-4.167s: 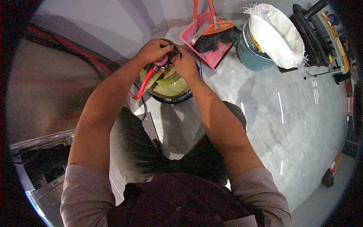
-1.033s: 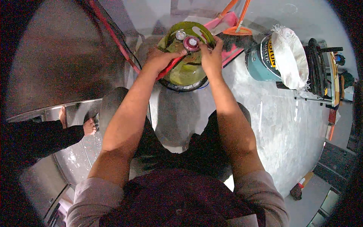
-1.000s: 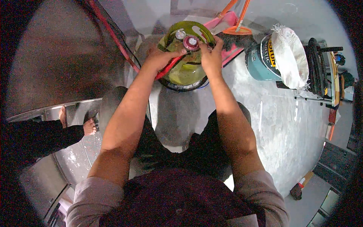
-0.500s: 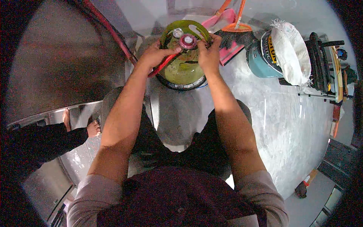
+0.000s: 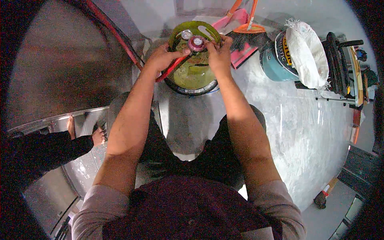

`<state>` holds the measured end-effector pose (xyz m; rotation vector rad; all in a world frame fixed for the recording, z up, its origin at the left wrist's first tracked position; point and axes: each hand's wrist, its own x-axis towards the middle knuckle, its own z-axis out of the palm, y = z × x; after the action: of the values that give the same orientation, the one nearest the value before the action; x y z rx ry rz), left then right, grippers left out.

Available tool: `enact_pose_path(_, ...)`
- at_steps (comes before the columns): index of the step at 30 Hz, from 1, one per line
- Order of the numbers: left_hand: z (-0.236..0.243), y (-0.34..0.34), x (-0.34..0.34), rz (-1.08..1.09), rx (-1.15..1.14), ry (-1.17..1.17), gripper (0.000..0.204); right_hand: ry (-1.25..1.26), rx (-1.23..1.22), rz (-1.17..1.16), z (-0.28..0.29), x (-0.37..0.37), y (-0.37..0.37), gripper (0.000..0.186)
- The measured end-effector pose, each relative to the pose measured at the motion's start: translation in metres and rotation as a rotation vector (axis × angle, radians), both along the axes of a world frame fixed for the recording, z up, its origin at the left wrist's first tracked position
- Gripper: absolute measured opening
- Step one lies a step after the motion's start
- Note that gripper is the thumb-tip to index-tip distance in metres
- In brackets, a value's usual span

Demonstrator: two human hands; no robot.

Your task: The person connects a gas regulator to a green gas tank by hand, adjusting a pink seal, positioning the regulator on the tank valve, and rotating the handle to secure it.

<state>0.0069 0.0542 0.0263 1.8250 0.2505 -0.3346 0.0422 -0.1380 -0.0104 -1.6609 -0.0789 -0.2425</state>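
A squat green gas cylinder (image 5: 192, 78) with a raised collar stands on the floor in front of my knees. On its top sits a round, dark red gas regulator (image 5: 197, 43), from which a red hose (image 5: 170, 70) runs down past my left wrist. My left hand (image 5: 163, 59) is closed at the collar's left side, its thumb reaching across to the regulator; its other fingers are partly hidden. My right hand (image 5: 219, 54) is closed at the right side, thumb and forefinger against the regulator, the other fingers bent by the collar. A small round gauge (image 5: 186, 35) shows behind the regulator.
Behind the cylinder are a pink dustpan (image 5: 243, 56) and a broom (image 5: 250, 30). A blue-green bucket (image 5: 276, 64) with a white sack (image 5: 307, 56) stands right. A dark brown panel (image 5: 72, 68) fills the left, and another person's bare feet (image 5: 98, 136) show below it.
Both hands keep their places on the cylinder and regulator. The regulator and my fingers have shifted very slightly to the left.
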Motion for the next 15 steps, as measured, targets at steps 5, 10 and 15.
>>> enact_pose_path(5,0.004,0.001,0.002,-0.035,0.053,0.015,0.077,0.032,0.017,0.01,0.003,0.0,0.002,0.062)
enact_pose_path(10,0.005,0.003,0.003,-0.056,0.044,0.036,0.072,0.07,-0.152,-0.049,0.022,-0.008,0.002,0.071)
enact_pose_path(15,0.014,0.018,-0.002,-0.074,-0.012,0.078,0.063,0.063,-0.008,0.01,0.028,-0.012,0.003,0.069)
